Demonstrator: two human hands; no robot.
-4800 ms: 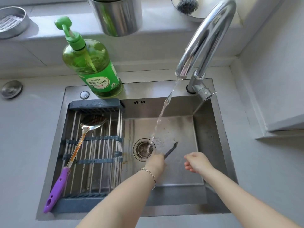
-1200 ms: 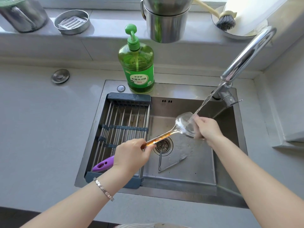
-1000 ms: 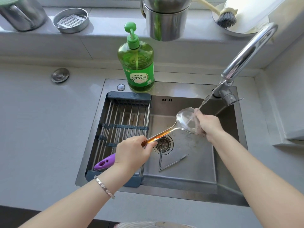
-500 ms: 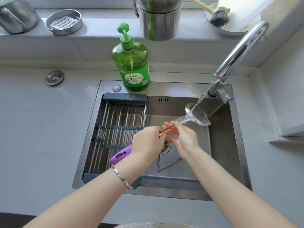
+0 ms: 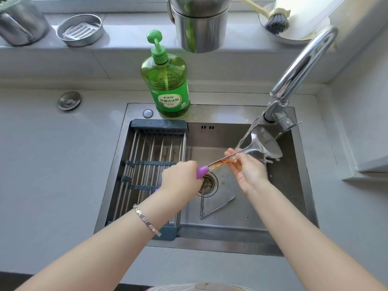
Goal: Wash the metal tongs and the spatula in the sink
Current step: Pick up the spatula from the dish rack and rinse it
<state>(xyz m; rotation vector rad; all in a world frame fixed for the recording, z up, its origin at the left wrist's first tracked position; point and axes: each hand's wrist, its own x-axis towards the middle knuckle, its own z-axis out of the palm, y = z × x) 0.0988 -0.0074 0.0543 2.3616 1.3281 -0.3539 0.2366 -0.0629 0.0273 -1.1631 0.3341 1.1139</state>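
The metal spatula (image 5: 265, 144) with a purple handle is held over the steel sink (image 5: 291, 185), its blade under the stream running from the tap (image 5: 302, 66). My left hand (image 5: 180, 179) grips the purple handle. My right hand (image 5: 247, 169) pinches the stained metal shaft just behind the blade. The metal tongs (image 5: 212, 206) lie spread in a V on the sink floor, in front of the drain (image 5: 207, 183), untouched.
A slatted drying rack (image 5: 151, 164) spans the sink's left half. A green dish soap bottle (image 5: 165, 80) stands on the back rim. The ledge behind holds a steel pot (image 5: 199, 24), a small metal dish (image 5: 79, 30) and a dish brush (image 5: 275, 19).
The spatula left the rack and now sits under the tap. My right hand slid from the blade down to the shaft, and my left hand shifted along the purple handle. The tongs stayed on the sink floor.
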